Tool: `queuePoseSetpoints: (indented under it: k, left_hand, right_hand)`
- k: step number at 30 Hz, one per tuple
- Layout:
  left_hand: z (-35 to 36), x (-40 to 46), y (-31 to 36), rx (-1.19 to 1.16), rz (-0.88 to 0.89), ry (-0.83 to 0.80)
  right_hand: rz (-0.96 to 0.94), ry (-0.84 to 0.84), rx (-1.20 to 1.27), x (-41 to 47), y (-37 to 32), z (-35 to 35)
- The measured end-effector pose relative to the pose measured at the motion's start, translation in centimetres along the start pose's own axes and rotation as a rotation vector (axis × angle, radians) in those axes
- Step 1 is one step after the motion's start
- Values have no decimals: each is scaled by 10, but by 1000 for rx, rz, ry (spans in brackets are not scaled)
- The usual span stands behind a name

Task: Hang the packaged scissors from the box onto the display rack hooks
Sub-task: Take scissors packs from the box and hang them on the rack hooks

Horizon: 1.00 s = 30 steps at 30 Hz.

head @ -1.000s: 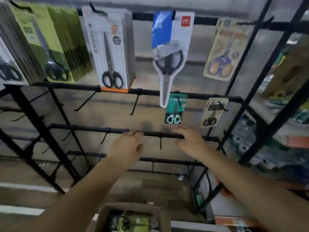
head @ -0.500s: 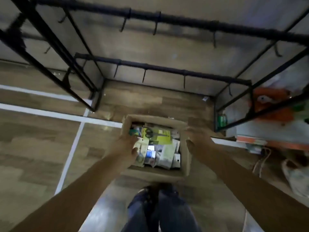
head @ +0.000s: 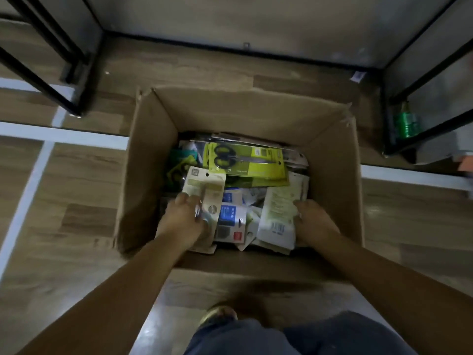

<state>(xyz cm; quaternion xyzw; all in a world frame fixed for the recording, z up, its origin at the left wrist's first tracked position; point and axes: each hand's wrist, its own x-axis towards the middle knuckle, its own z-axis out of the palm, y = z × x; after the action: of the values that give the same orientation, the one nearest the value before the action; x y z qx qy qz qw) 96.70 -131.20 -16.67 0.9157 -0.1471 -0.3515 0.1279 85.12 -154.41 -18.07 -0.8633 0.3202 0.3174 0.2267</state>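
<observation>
Your view looks straight down into the box [head: 151, 160], an open carton standing on the wood floor [head: 76, 190], and every place below is given relative to it.

Left of the box, white floor lines [head: 30, 187] cross the planks, and beyond its far left corner stands a black rack leg [head: 51, 90].

Your left arm enters from the lower left and reaches over the near wall of the box. Your left hand [head: 184, 221] sits inside, at the near left, knuckles up, fingers curled round a pale pack [head: 207, 188] with the thumb on its face; the card tilts up and away from you toward the box's middle.

At the centre, toward the far wall, a green pack [head: 250, 162] of black-handled scissors lies flat on top of the heap. Nearer you, between your hands, lie blue-and-white packs [head: 230, 216].

Your right arm enters from the lower right. Your right hand [head: 314, 224] is inside at the near right, pressed against the edge of a white pack [head: 277, 213]; its fingers are hidden below the packs, so you cannot tell whether they grip it.

Right of the box, behind another rack bar, sits a green bottle [head: 407, 124]. Just outside the near wall, your shoe [head: 217, 316] and trouser leg [head: 243, 339] show.
</observation>
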Motion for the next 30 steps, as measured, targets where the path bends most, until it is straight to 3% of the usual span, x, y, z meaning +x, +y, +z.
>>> queuePoseSetpoints:
  k: [5, 9, 12, 19, 26, 30]
  left_hand:
    - [28, 39, -7, 4, -110, 155]
    - [26, 43, -8, -95, -254, 167]
    - [25, 37, -8, -111, -349, 175]
    - [22, 34, -7, -344, -356, 223]
    - [27, 27, -3, -636, -260, 132]
    - [19, 7, 11, -505, -141, 198]
  right_hand:
    - [49, 102, 121, 61, 6, 36]
    - [74, 133, 556, 71, 12, 31]
    - [129, 129, 702, 65, 15, 27]
    - [214, 13, 798, 72, 20, 28]
    - [287, -54, 751, 67, 15, 17]
    - [293, -139, 661, 42, -1, -6]
